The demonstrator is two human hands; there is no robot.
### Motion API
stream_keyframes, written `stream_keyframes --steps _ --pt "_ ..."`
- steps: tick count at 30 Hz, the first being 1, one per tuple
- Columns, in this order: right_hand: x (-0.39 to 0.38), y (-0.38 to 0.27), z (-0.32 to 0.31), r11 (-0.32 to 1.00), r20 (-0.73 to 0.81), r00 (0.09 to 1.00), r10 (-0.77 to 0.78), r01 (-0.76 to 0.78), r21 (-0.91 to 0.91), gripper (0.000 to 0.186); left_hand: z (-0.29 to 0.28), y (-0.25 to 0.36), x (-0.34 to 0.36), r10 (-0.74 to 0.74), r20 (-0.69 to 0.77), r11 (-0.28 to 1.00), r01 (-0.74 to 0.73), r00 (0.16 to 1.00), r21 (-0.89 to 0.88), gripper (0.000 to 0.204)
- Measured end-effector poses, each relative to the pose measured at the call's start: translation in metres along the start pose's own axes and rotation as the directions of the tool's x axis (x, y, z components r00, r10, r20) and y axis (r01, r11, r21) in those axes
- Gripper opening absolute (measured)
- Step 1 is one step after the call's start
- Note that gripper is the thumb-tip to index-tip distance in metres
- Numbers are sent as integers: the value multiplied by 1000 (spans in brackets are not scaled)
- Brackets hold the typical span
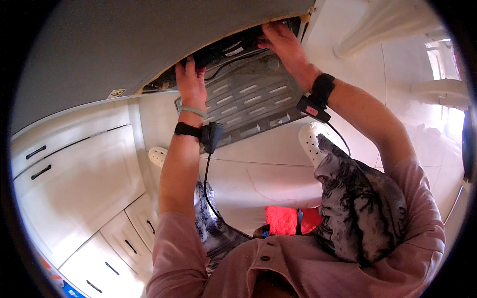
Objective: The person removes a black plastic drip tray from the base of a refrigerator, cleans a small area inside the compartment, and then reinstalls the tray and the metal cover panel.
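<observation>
So both arms are stretched out toward the far side, pretty well apart. The left arm (178,164) is held almost straight, with the left hand (191,89) pointed away and its fingers (190,65) reaching far, slightly parted. The right arm (365,107) is bent at the elbow, way out to the right, and angled back in to the left. The right hand (285,44) is set a bit farther out, fingers turned left and kinda curled. How hard they're pressed can't be told.
</observation>
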State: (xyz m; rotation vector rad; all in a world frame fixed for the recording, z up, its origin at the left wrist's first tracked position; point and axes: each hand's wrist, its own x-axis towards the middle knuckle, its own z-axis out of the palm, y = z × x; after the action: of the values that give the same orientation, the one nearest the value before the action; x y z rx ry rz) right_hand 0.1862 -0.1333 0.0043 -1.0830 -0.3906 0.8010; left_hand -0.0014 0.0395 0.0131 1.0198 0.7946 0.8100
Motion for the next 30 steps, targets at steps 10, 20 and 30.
stream_keyframes --steps 10,20,30 --pt "19 -6 7 998 -23 997 -68 69 3 42 24 14 11 22 -65 999 -20 998 35 26" --pt "18 5 15 984 -154 979 -132 148 97 40 32 -40 -55 260 264 615 -370 929 696 31" --pt "21 10 13 971 -190 957 -218 232 58 40 84 -36 -24 320 622 -286 -553 715 783 37"
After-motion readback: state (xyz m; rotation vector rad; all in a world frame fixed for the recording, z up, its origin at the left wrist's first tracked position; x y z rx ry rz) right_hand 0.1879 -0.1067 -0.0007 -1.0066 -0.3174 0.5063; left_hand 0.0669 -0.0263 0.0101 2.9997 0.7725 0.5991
